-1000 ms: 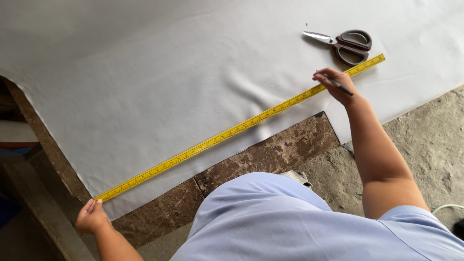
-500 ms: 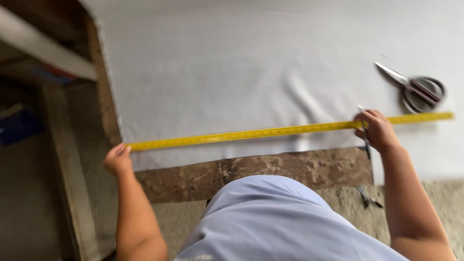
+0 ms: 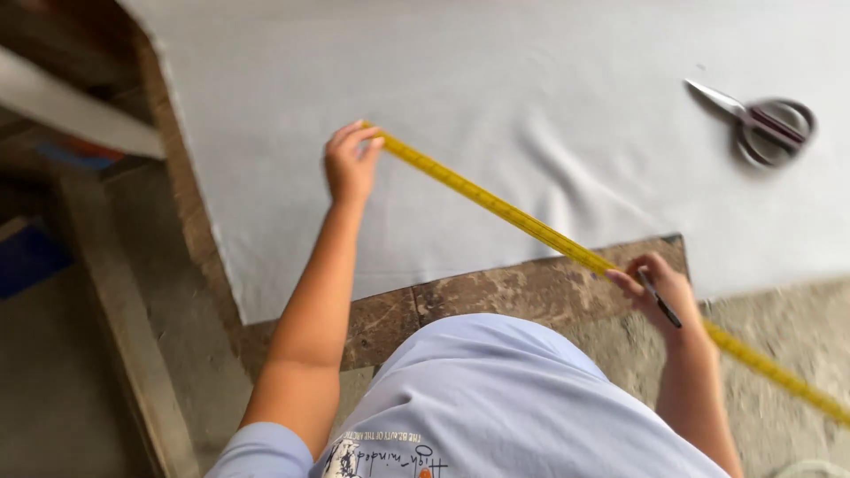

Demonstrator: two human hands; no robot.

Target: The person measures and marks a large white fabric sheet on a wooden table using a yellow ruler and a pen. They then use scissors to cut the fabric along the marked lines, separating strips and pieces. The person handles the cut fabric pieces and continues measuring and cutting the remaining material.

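A long yellow ruler (image 3: 505, 210) slants across the white cloth (image 3: 496, 97) from upper left to lower right, its far end reaching past the table's edge. My left hand (image 3: 349, 164) pinches its upper end over the cloth. Near the brown table edge (image 3: 496, 292), my right hand (image 3: 660, 292) grips the ruler farther down and also holds a dark pen (image 3: 660, 305). The view is motion-blurred.
Grey scissors with dark red handle lining (image 3: 757, 124) lie shut on the cloth at the upper right. A wooden bench or frame (image 3: 115, 292) stands at the left, with a white board above it. Rough stone floor shows at the lower right.
The ruler has swung from lying along the cloth's front edge to a diagonal. My left hand moved up onto the cloth; my right hand pulled back to the table's edge.
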